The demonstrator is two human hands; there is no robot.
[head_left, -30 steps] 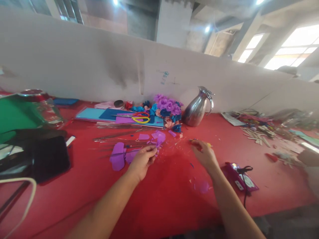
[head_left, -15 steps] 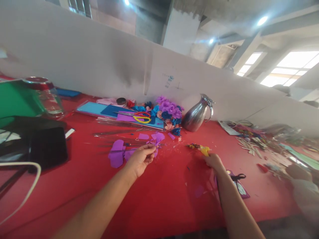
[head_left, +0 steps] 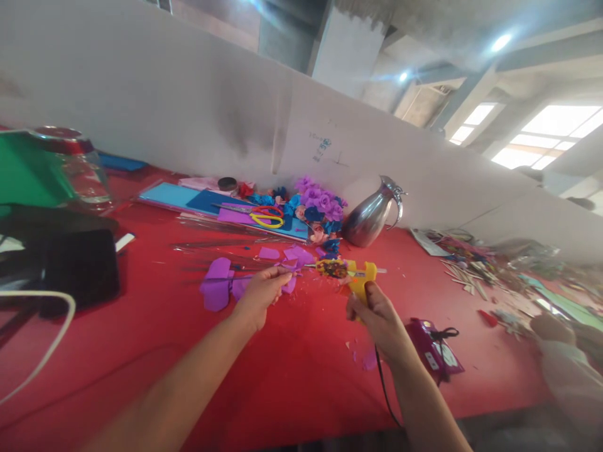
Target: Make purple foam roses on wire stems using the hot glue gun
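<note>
My right hand (head_left: 377, 314) is closed around the handle of a yellow glue gun (head_left: 362, 276). Its dark, crusted nozzle end points left, close to the fingertips of my left hand (head_left: 264, 292). Those fingers pinch a thin wire stem (head_left: 242, 277) that runs out to the left; its tip is hard to make out against the purple paper. Cut purple paper pieces (head_left: 217, 285) lie beneath and left of my left hand, and another purple piece (head_left: 298, 254) shows just beyond its fingers. A black cord (head_left: 385, 389) hangs below my right hand.
Behind are scissors (head_left: 264, 215) on coloured paper sheets (head_left: 169, 199), paper flowers (head_left: 323, 204) and a metal jug (head_left: 370, 216). A purple box (head_left: 433, 351) sits right of my right forearm. A jar (head_left: 85, 176) and black object (head_left: 82, 270) stand left; sticks (head_left: 464, 276) lie right.
My right hand has lifted the glue gun and brought it left, up to my left hand. My left hand has lowered slightly, and the purple piece near its fingers sits lower.
</note>
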